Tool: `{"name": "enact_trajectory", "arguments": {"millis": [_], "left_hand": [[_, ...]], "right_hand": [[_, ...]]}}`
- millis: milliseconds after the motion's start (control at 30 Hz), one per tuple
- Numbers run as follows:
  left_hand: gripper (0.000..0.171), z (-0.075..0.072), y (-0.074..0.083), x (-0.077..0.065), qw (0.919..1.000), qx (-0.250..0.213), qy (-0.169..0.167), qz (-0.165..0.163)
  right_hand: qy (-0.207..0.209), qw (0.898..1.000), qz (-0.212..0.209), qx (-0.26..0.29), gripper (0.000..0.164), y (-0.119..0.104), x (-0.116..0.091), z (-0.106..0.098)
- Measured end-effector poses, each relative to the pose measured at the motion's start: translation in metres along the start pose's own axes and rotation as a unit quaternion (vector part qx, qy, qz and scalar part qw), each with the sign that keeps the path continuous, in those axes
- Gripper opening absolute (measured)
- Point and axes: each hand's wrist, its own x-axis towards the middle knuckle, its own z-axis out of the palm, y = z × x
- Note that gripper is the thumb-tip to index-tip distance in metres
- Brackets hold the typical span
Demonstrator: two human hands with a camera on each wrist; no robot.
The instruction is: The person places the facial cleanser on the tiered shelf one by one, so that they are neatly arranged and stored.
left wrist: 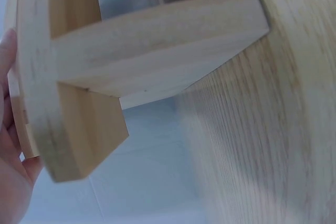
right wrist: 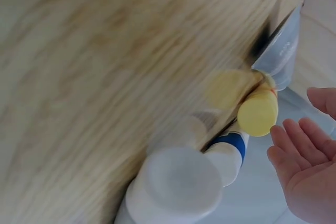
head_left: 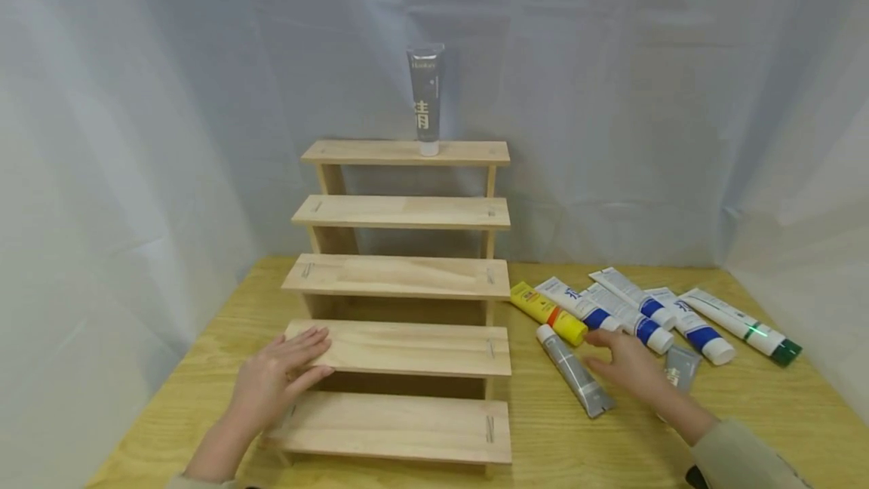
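Note:
My left hand rests its fingertips on the left end of a lower step of the stepped wooden stand. In the left wrist view, part of that hand shows beside the stand's side board. Fingers loosely bent and holding nothing, my right hand hovers over the tubes, right by the cap of the yellow tube. Just left of it lies a grey tube with a white cap. The right wrist view has the open palm beside the yellow cap.
A grey tube stands upright on its cap on the top step. Several white tubes with blue caps lie at the right, beside a white one with a green cap. Another grey tube is partly behind my right wrist. Pale cloth surrounds the table.

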Motion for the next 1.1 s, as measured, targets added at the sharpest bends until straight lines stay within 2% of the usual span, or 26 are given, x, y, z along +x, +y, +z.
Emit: {"name": "enact_trajectory", "arguments": {"millis": [267, 400, 533, 667, 867, 1100], "left_hand": [[0.040, 0.000, 0.000, 0.000, 1.0000, 0.005, -0.002, -0.002], [0.040, -0.001, 0.001, 0.000, 1.0000, 0.003, 0.001, -0.003], [0.039, -0.001, 0.002, 0.001, 1.0000, 0.000, 0.004, -0.004], [0.039, -0.002, 0.002, 0.001, 1.0000, 0.000, 0.004, -0.003], [0.040, -0.001, 0.001, 0.000, 1.0000, 0.005, -0.004, -0.007], [0.040, -0.001, 0.001, 0.000, 1.0000, 0.001, 0.002, 0.000]], "right_hand": [[-0.033, 0.999, -0.020, -0.036, 0.035, 0.003, -0.002, 0.000], [-0.028, 0.994, -0.078, -0.067, 0.039, 0.005, -0.002, 0.002], [-0.011, 0.981, -0.159, -0.109, 0.037, 0.008, 0.000, 0.006], [-0.022, 0.971, -0.205, -0.121, 0.038, 0.008, 0.002, 0.008], [-0.059, 0.968, -0.218, -0.105, 0.041, 0.008, 0.002, 0.010], [-0.071, 0.967, -0.220, -0.107, 0.042, 0.009, 0.003, 0.012]]}}
